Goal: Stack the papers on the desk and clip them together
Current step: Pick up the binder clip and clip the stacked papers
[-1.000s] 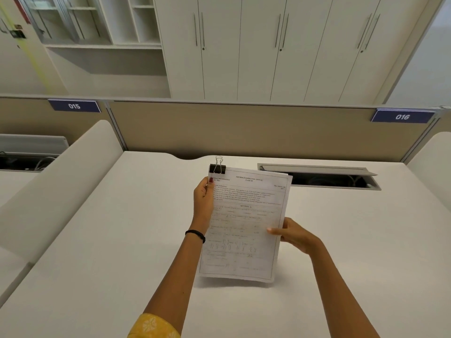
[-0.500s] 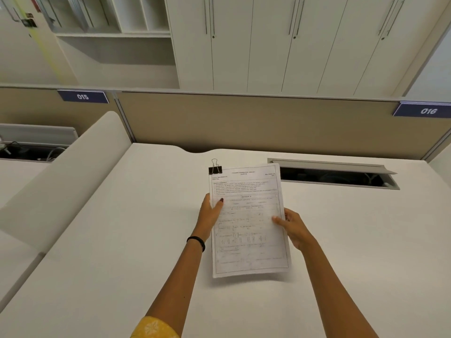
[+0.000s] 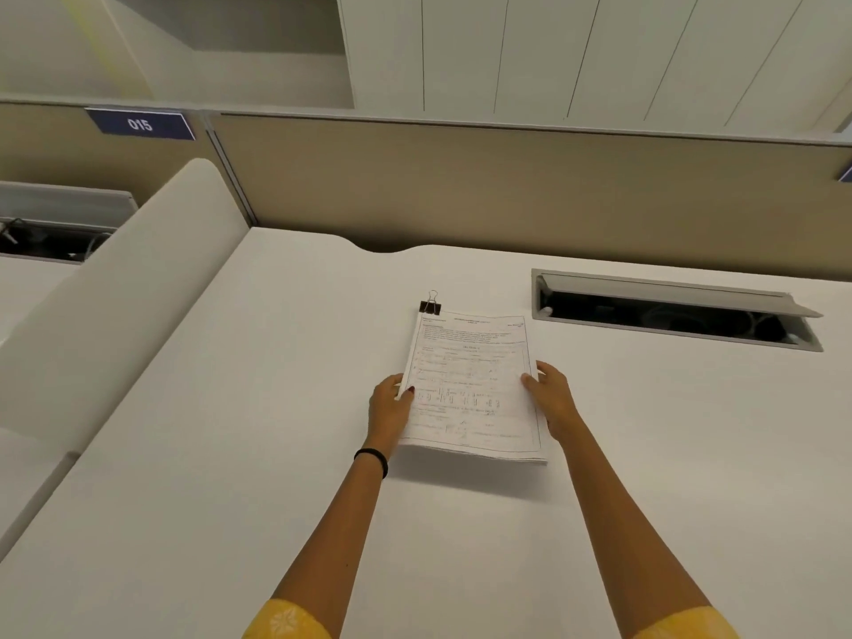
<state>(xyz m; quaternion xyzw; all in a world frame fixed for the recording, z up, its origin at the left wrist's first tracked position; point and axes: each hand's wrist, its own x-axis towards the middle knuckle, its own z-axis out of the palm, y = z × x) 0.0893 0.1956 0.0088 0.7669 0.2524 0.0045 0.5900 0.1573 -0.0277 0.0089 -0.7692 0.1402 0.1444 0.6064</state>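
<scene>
The stack of papers [image 3: 470, 389] is white sheets printed with text and small diagrams, their edges squared. It lies lengthwise, low and nearly flat, over the middle of the white desk [image 3: 230, 454]. A black binder clip [image 3: 430, 307] grips its far left corner, one wire handle standing up.

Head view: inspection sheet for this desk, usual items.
Surface: white desk; paper stack on or just above it, cannot tell which.
Job's things: paper stack, print up; black binder clip on its far left corner.
Clutter: nothing seen.
Fingers: left hand grips the stack's left edge, right hand its right edge.
Cables: dim loops inside the open cable hatch; more in the neighbouring desk's slot.
Surroundings: beige partition, sign 015, white cabinets.
</scene>
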